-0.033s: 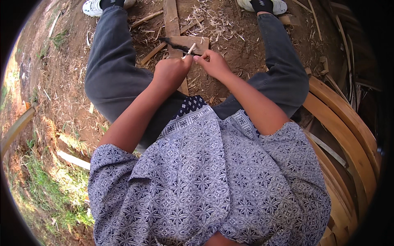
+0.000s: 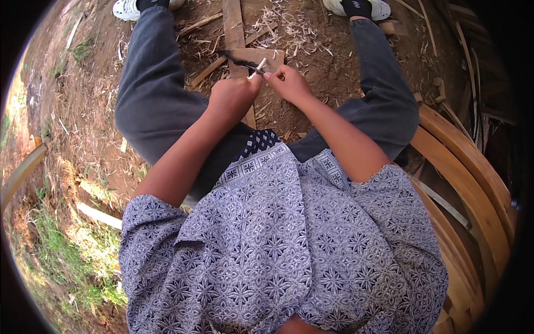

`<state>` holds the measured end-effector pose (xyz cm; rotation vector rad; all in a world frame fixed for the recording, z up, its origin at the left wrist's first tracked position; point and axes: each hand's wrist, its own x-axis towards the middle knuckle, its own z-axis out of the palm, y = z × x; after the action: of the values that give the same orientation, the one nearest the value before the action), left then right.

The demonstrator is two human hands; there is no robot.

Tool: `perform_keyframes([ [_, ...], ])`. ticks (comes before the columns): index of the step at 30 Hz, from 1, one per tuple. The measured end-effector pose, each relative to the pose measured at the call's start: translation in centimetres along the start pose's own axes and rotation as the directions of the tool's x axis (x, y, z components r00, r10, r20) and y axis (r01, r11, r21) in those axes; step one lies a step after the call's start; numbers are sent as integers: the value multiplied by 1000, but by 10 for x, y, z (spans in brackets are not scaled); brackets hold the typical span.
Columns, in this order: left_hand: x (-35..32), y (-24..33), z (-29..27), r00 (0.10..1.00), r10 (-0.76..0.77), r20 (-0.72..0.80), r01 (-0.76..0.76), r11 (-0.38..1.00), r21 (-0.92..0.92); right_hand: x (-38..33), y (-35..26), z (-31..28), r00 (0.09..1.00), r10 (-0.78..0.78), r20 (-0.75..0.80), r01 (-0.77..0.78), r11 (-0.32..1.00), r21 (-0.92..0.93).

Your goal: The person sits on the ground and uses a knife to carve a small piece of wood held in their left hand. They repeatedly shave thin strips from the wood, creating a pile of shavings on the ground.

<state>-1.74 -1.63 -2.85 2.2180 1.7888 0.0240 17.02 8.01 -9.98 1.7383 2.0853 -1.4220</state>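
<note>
Between my spread legs, my two hands are close together over a flat wooden board (image 2: pixel 273 55). My left hand (image 2: pixel 236 97) is curled into a fist, and a short pale stick (image 2: pixel 260 67) slants up from its thumb side. Beside it, my right hand (image 2: pixel 290 84) is closed in a pinch, its thumb and fingertips almost touching the stick's lower part. A dark, ragged strip (image 2: pixel 238 59) runs across the board to the stick and fingertips; its kind is unclear. What lies inside the right fingertips is hidden.
A long plank (image 2: pixel 233 25) lies on the dirt beyond the board. Pale wood shavings (image 2: pixel 289 32) are scattered beside it. Curved timber pieces (image 2: pixel 464 161) are stacked at my right. Grass (image 2: pixel 72 250) and a pale wood strip (image 2: pixel 100 216) are at my left.
My right fingertips have shifted slightly up and away from my left hand. The dark strip's near end has moved a little against the stick. My left hand has hardly moved.
</note>
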Motion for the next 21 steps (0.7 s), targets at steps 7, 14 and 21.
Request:
perform_keyframes([
  [7,-1,-1,-2,1000,2,17,-2,1000,-4,21,-4,-3,999,36,21,-33,994,-107],
  [14,-2,-4,0,999,-26,43,26,1000,11,28,-8,4,994,109,19,-106,985,-139],
  [21,4,-1,-5,1000,-8,28,8,1000,1,57,12,11,969,226,-96,-235,967,-95],
])
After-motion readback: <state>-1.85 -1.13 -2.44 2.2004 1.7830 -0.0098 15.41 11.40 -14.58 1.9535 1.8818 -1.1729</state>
